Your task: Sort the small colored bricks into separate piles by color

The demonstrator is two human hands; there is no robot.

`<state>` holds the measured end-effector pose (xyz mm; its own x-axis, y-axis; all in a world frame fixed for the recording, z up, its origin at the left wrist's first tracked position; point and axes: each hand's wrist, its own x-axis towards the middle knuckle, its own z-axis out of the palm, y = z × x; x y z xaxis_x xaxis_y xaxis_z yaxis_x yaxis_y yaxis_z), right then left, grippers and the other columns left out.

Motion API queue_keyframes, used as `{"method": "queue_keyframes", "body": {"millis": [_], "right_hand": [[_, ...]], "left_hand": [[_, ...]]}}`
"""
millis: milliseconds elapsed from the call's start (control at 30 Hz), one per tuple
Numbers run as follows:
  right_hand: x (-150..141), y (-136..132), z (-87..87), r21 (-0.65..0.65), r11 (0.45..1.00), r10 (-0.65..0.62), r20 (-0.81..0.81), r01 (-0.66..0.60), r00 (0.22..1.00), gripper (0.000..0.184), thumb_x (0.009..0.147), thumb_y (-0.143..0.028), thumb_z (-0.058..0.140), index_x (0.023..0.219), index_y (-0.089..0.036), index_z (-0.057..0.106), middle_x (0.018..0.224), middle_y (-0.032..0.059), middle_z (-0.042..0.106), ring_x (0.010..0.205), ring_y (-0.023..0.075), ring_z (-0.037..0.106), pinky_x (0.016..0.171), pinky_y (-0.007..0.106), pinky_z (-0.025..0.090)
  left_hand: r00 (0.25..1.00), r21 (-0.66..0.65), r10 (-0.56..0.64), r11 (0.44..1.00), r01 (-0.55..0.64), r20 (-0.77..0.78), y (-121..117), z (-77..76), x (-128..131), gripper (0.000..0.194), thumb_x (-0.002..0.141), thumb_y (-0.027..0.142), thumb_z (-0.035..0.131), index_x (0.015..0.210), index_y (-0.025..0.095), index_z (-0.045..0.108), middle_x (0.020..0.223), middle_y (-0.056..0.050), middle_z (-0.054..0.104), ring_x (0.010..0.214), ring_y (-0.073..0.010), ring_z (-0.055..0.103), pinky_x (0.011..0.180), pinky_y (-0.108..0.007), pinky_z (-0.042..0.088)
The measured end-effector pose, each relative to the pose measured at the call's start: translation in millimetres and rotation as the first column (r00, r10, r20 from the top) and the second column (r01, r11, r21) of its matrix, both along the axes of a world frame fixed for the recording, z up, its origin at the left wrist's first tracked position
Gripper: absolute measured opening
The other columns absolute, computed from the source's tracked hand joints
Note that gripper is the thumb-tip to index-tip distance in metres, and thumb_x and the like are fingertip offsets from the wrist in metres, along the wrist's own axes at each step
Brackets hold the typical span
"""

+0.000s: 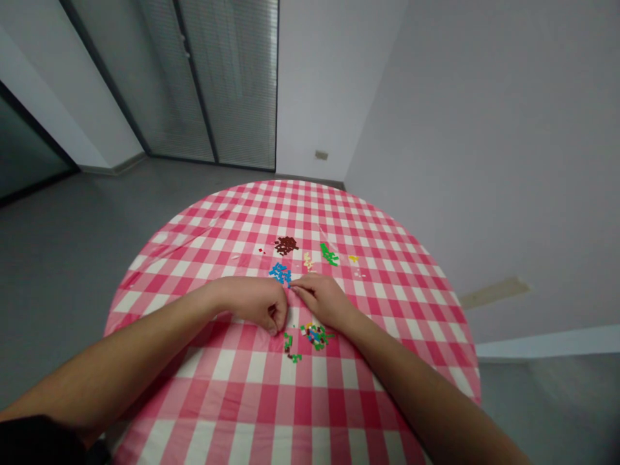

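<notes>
Delicacy would help the right hand [321, 298], its grip unclear, handle small blocky blue plastic pieces [279, 272] beside the loosely fisted left hand [259, 301].

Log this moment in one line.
left hand: curled, contents hidden; right hand: at blue pieces' near edge; mixed pieces: nearer the person; brown pieces: beyond blue pieces

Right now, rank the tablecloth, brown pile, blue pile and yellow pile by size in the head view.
1. Tablecloth
2. Brown pile and blue pile: too alike to rank
3. Yellow pile
</notes>
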<state>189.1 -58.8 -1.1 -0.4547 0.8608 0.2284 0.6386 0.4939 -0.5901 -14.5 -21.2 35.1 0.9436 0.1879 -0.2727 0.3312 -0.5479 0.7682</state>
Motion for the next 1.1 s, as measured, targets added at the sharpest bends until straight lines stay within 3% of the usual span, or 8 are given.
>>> {"method": "queue_keyframes", "body": {"millis": [200, 300, 400, 500, 667, 767, 1100], "right_hand": [[17, 4, 6.0, 0.003, 0.999, -0.053, -0.050, 0.054, 0.997, 0.021, 0.090, -0.016, 0.057, 0.098, -0.018, 0.077, 0.093, 0.0082, 0.076, 0.082, 0.0183, 0.068, 0.075, 0.029, 0.049], [27, 3, 18.0, -0.121, 0.991, 0.057, -0.038, -0.062, 0.998, 0.019, 0.086, -0.014, 0.059, 0.089, -0.017, 0.077, 0.085, 0.0060, 0.076, 0.074, 0.0162, 0.067, 0.069, 0.025, 0.048], [31, -2, 27.5, -0.294, 0.936, 0.211, 0.028, -0.194, 0.977, 0.018, 0.080, -0.012, 0.061, 0.081, -0.016, 0.078, 0.073, 0.0031, 0.074, 0.062, 0.0133, 0.063, 0.059, 0.022, 0.044], [29, -8, 29.7, -0.367, 0.901, 0.265, 0.048, -0.229, 0.963, 0.019, 0.078, -0.013, 0.061, 0.083, -0.017, 0.079, 0.069, 0.0017, 0.072, 0.056, 0.0114, 0.059, 0.053, 0.021, 0.040], [26, -9, 26.2, -0.360, 0.901, 0.263, 0.011, -0.242, 0.965, 0.019, 0.078, -0.013, 0.060, 0.083, -0.015, 0.079, 0.069, 0.0023, 0.071, 0.058, 0.0116, 0.060, 0.054, 0.021, 0.040], [27, -8, 26.1, -0.354, 0.912, 0.224, 0.006, -0.208, 0.975, 0.017, 0.079, -0.014, 0.060, 0.080, -0.014, 0.077, 0.067, 0.0023, 0.070, 0.056, 0.0111, 0.058, 0.053, 0.021, 0.039], [27, -7, 29.6, -0.324, 0.929, 0.189, 0.005, -0.177, 0.982, 0.015, 0.079, -0.013, 0.061, 0.077, -0.015, 0.076, 0.064, 0.0007, 0.069, 0.053, 0.0096, 0.055, 0.052, 0.020, 0.038]], "left_hand": [[0.996, 0.114, 0.067, 0.991, -0.074, 0.067, -2, -8.8, 6, 0.031, 0.075, 0.004, 0.069, 0.099, 0.021, 0.076, 0.080, -0.001, 0.072, 0.067, -0.0133, 0.063, 0.061, -0.021, 0.044], [0.993, 0.189, 0.023, 0.981, -0.045, 0.115, -6, -10.5, 11, 0.034, 0.076, 0.005, 0.070, 0.106, 0.022, 0.074, 0.087, -0.003, 0.073, 0.072, -0.0143, 0.064, 0.066, -0.022, 0.046], [0.987, 0.216, -0.026, 0.976, -0.010, 0.161, -9, -12.0, 15, 0.026, 0.078, 0.004, 0.069, 0.097, 0.020, 0.075, 0.091, -0.004, 0.073, 0.078, -0.0156, 0.065, 0.073, -0.024, 0.048], [0.984, 0.209, -0.033, 0.978, -0.004, 0.173, -10, -12.4, 17, 0.020, 0.080, 0.002, 0.065, 0.085, 0.019, 0.075, 0.086, -0.003, 0.073, 0.076, -0.0146, 0.065, 0.073, -0.023, 0.047], [0.983, 0.157, -0.020, 0.988, -0.009, 0.182, -9, -7.0, 13, 0.018, 0.081, 0.003, 0.064, 0.080, 0.018, 0.073, 0.083, -0.002, 0.072, 0.074, -0.0138, 0.065, 0.071, -0.022, 0.046], [0.982, 0.117, -0.072, 0.992, 0.052, 0.174, -10, -3.4, 12, 0.019, 0.078, 0.001, 0.065, 0.073, 0.019, 0.071, 0.076, 0.000, 0.071, 0.068, -0.0128, 0.062, 0.066, -0.021, 0.044], [0.990, 0.145, -0.081, 0.987, 0.064, 0.119, -18, -3.1, 18, 0.023, 0.069, -0.002, 0.058, 0.056, 0.017, 0.057, 0.057, 0.003, 0.056, 0.052, -0.0109, 0.043, 0.058, -0.023, 0.037]]}}
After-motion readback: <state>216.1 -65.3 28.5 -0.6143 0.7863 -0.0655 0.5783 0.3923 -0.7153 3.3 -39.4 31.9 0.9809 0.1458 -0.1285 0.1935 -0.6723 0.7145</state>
